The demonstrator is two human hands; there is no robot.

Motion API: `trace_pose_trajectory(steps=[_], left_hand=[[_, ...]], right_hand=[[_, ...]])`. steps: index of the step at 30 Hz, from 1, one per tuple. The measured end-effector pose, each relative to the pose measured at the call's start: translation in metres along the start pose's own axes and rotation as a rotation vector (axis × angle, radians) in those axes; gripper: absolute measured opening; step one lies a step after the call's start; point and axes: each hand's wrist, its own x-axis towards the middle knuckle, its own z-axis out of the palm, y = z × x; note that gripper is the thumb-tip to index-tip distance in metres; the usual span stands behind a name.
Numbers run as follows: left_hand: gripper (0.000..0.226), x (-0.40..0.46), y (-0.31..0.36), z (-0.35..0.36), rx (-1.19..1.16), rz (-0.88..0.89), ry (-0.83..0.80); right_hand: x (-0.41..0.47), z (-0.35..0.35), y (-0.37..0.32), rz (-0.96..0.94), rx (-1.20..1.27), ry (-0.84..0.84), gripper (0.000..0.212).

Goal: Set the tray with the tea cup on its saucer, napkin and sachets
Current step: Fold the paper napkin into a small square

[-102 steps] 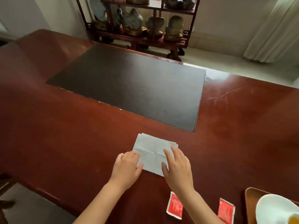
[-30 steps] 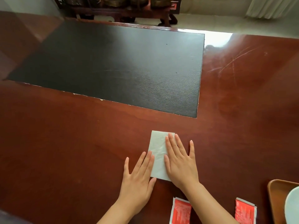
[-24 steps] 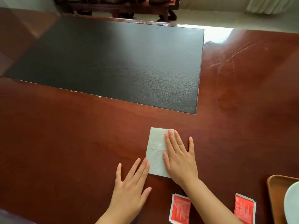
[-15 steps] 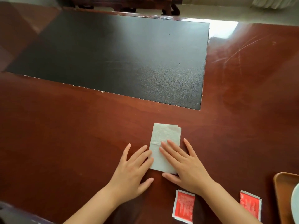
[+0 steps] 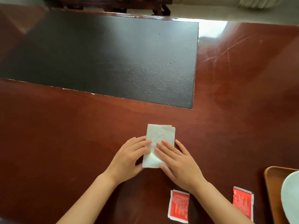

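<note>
The napkin (image 5: 159, 143), a wider sheet seconds ago, now lies folded narrow on the table (image 5: 64, 143). Left hand (image 5: 129, 156) and right hand (image 5: 177, 160) press it flat-fingered. Tray (image 5: 271, 188) at 3 o'clock (partly cropped); both sachets (image 5: 178, 206) remain unloaded at 6 o'clock.

Glossy scratched red-brown wooden table (image 5: 242, 110), matt grainy black inlay (image 5: 113, 54), soft embossed paper napkin (image 5: 160, 133), shiny sachets (image 5: 178, 206).

Polished red-brown tabletop (image 5: 64, 143) under my grip, dark inlay beyond.

A black textured panel (image 5: 113, 59) sits in the wood ahead and left of my grip. Pale scratches (image 5: 226, 52) catch the light ahead to the right. Past the far edge stand dark furniture legs (image 5: 160, 9) and a pale curtain (image 5: 262, 2).
</note>
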Motion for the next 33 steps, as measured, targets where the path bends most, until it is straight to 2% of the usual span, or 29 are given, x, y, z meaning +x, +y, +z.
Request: trace_pose_trajectory(steps=[2,4,8,10,12,14,18,22,25,27,29,33], left_hand=[[0.012,0.002,0.000,0.005,-0.051,-0.018,0.080],[0.016,0.005,0.004,0.007,-0.140,-0.097,0.168],[0.015,0.013,0.014,0.007,-0.297,-0.320,0.298],[0.008,0.018,0.016,0.009,-0.319,-0.400,0.331],[0.014,0.023,0.019,0.009,-0.294,-0.439,0.351],[0.021,0.029,0.021,0.011,-0.255,-0.436,0.346],[0.025,0.033,0.022,0.016,-0.203,-0.406,0.355],[0.021,0.033,0.023,0.022,-0.147,-0.379,0.381],[0.027,0.033,0.022,0.027,-0.079,-0.358,0.406],[0.043,0.032,0.022,0.029,0.037,-0.412,0.394],[0.055,0.032,0.023,0.029,0.174,-0.372,0.332],[0.055,0.038,0.027,0.032,0.264,-0.227,0.018]], right_hand=[[-0.002,0.000,0.001,0.022,0.071,0.040,0.062],[-0.003,-0.001,0.002,0.066,0.131,0.099,0.072],[0.000,-0.003,0.002,0.181,0.239,0.245,0.068],[0.000,-0.001,0.003,0.230,0.254,0.292,0.076],[-0.001,0.001,0.003,0.264,0.205,0.305,0.084],[0.000,0.001,0.003,0.264,0.086,0.281,0.077],[0.001,0.003,0.000,0.225,-0.066,0.119,0.060],[0.004,0.003,0.001,0.241,-0.110,-0.008,0.059],[0.006,0.004,0.002,0.262,-0.135,-0.077,0.060],[0.006,0.004,0.001,0.269,-0.137,-0.100,0.061],[0.006,0.003,0.001,0.272,-0.135,-0.112,0.061],[0.007,0.002,0.001,0.275,-0.140,-0.124,0.060]])
